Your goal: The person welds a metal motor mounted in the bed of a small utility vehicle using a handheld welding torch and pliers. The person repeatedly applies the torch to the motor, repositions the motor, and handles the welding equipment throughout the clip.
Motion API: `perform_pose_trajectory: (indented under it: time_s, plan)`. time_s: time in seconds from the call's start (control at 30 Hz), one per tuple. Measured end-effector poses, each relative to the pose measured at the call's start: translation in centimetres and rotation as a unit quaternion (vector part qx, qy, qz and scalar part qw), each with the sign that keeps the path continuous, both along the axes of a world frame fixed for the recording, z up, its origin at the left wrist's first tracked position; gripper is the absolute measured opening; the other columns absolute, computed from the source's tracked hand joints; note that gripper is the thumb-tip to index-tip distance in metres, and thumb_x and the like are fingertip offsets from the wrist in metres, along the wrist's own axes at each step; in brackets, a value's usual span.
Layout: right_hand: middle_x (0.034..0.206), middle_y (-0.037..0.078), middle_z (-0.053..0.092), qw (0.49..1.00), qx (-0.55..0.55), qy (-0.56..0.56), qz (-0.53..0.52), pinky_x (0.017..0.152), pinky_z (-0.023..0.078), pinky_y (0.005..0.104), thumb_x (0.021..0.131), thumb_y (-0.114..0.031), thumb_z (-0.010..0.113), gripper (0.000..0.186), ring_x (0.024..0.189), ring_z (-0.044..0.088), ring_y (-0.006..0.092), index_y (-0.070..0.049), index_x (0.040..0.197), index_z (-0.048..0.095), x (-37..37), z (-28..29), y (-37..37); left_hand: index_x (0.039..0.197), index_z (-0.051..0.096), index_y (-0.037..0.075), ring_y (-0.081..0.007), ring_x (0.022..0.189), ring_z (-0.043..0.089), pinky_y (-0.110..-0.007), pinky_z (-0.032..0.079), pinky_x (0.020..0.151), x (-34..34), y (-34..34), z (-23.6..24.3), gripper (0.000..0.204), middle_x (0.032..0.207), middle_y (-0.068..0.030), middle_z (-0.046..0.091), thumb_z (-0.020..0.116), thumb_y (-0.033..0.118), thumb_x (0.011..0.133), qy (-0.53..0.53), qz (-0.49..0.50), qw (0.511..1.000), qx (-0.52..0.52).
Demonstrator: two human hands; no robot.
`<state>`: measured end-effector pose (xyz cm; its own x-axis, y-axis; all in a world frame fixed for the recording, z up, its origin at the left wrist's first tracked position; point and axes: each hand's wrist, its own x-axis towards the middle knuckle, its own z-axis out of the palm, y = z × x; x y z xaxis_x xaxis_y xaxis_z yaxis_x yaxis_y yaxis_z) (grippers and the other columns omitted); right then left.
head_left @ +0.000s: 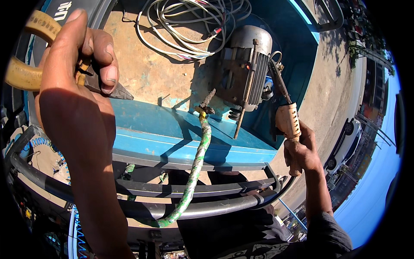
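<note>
My left hand [82, 82] is raised close to the camera at the left, fingers curled round yellow-handled pliers [41, 26] with a dark, pointed tip. At the right, my right hand [302, 152] grips the ribbed handle of a cream welding electrode holder [288, 121]. A dark metal piece sticks up from its head, beside a grey finned electric motor [241, 71]. The motor lies in a blue cargo bed [142, 116], with a rusty rod [249, 86] across its front. A bar wrapped in green and white [196, 168] rises from below to the bed, its yellow-and-rusty end near the motor.
Looped pale cable [185, 54] lies at the back of the bed. Black tubular rails [172, 209] run along the near edge, with blue coiled hose [41, 141] at the left. A white car [345, 144] stands on the street to the right.
</note>
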<state>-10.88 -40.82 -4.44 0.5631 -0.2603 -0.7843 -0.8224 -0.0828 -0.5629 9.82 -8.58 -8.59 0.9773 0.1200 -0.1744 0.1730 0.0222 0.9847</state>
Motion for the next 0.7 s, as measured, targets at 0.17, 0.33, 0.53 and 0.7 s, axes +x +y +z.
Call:
perform_pose_trajectory:
  time_s: [0.17,0.33,0.53,0.7]
  plan:
    - [0.068,0.006,0.056,0.999,-0.016,-0.019,-0.046,0.038,0.052,0.0279,0.073,-0.012,0.064,0.050,0.042,0.056,0.0132,0.010,0.115,0.047,-0.7,0.9,0.0,0.089,0.049,0.004,-0.0107,0.063,0.045,-0.024,0.036,0.060,0.7,1.7,-0.8,0.026,0.079,-0.0066,0.050,0.041,0.023,0.105,0.011,-0.049,0.996,-0.068]
    - [0.067,0.006,0.056,0.998,-0.028,-0.023,-0.054,0.038,0.052,0.0278,0.073,-0.013,0.065,0.051,0.041,0.055,0.0132,0.011,0.115,0.048,-0.8,1.2,0.3,0.087,0.048,0.005,-0.0110,0.063,0.044,-0.024,0.035,0.060,1.0,2.3,-1.5,0.025,0.078,-0.0064,0.051,0.043,0.023,0.104,-0.010,-0.062,0.995,-0.081]
    - [0.068,0.007,0.056,0.998,-0.018,-0.021,-0.048,0.037,0.051,0.0279,0.073,-0.012,0.065,0.052,0.042,0.055,0.0138,0.012,0.116,0.048,-1.1,1.5,0.7,0.082,0.048,0.008,-0.0114,0.061,0.043,-0.025,0.032,0.059,1.1,1.6,-1.3,0.025,0.072,-0.0053,0.051,0.051,0.023,0.101,-0.003,-0.043,0.995,-0.094]
    - [0.070,0.008,0.056,0.998,-0.031,-0.029,-0.055,0.036,0.051,0.0282,0.075,-0.013,0.065,0.050,0.042,0.055,0.0141,0.011,0.116,0.047,-1.5,1.9,1.0,0.078,0.050,0.009,-0.0109,0.059,0.045,-0.024,0.032,0.057,1.4,1.6,-1.8,0.026,0.069,-0.0034,0.053,0.058,0.026,0.097,0.018,-0.016,0.994,-0.106]
